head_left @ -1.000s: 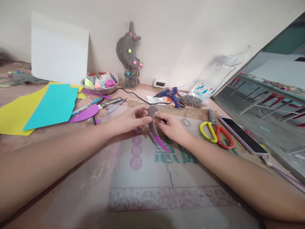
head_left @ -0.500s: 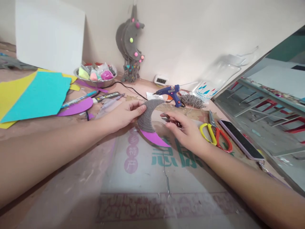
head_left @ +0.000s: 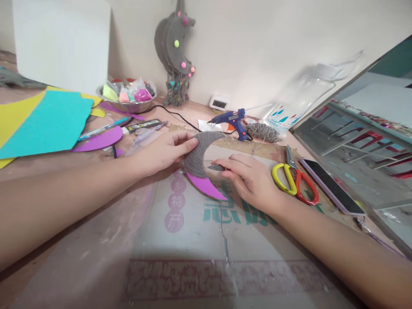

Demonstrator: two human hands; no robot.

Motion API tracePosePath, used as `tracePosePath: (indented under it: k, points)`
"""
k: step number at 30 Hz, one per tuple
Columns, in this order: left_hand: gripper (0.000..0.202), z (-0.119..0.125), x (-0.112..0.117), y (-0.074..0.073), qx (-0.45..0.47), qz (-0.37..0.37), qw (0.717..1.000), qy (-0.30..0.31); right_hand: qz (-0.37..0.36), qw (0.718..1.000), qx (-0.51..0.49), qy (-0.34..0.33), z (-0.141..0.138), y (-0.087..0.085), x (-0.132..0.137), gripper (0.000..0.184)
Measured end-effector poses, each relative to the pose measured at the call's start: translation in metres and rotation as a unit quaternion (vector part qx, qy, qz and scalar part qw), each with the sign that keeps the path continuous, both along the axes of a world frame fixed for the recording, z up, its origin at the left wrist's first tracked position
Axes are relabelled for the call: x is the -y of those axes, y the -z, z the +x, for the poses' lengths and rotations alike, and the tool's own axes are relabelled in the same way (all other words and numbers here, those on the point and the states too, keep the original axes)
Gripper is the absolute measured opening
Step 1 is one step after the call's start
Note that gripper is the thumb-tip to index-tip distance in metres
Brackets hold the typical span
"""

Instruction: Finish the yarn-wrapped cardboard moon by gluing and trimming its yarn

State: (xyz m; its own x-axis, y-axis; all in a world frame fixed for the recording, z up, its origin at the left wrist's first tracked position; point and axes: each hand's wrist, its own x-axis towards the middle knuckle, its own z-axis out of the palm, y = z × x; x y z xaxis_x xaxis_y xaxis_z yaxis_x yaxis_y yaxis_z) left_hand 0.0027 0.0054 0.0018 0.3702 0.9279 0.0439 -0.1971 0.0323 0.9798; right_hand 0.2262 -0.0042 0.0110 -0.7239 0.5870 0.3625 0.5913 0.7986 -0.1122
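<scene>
My left hand (head_left: 178,148) pinches the upper left edge of a crescent moon shape (head_left: 196,156) between thumb and fingers. Grey yarn is wound closely round most of the crescent, while its lower tip (head_left: 209,188) shows bare purple. In my right hand (head_left: 249,178), closed just right of the crescent's inner curve, is a small dark pointed thing (head_left: 216,167). Its tip points left at the crescent, and my fingers hide the rest, so I cannot make out its kind. Behind the crescent lies a blue glue gun (head_left: 230,118) beside a grey yarn bundle (head_left: 264,131).
Scissors (head_left: 291,171) with yellow and red handles and a phone (head_left: 333,186) lie on the right. Coloured sheets (head_left: 45,128), a pen (head_left: 104,128) and a metal bowl (head_left: 128,105) of bagged material are on the left. A grey moon ornament (head_left: 175,47) hangs at the wall.
My right hand has moved slightly left and down, bringing the dark pointed thing closer to the crescent and turning it. The left hand keeps its hold; the view has shifted a little.
</scene>
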Motion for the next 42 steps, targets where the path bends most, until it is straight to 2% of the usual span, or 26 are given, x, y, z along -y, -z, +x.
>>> tracePosePath:
  k: [6, 10, 20, 30, 42]
  points:
    - [0.028, -0.0002, 0.0008, -0.0032, -0.025, 0.01, 1.0, -0.012, -0.009, 1.0, 0.011, -0.009, 0.0047, 0.0022, -0.0046, 0.03]
    - [0.026, -0.0007, 0.001, -0.0022, -0.011, 0.003, 1.0, -0.005, -0.007, 0.999, 0.027, -0.023, 0.0041, 0.0021, -0.0037, 0.031]
    - [0.026, -0.002, -0.0009, -0.0007, -0.013, 0.017, 1.0, 0.011, -0.022, 0.999, 0.016, -0.028, 0.0022, 0.0029, -0.0052, 0.03]
    - [0.021, -0.0024, -0.0002, -0.0059, -0.047, 0.028, 0.998, 0.011, -0.017, 0.998, -0.002, -0.053, 0.0019, 0.0064, -0.0076, 0.028]
    - [0.021, -0.0008, 0.0022, -0.005, -0.012, -0.008, 1.0, 0.017, -0.035, 0.998, -0.046, -0.025, 0.0044, 0.0052, -0.0071, 0.027]
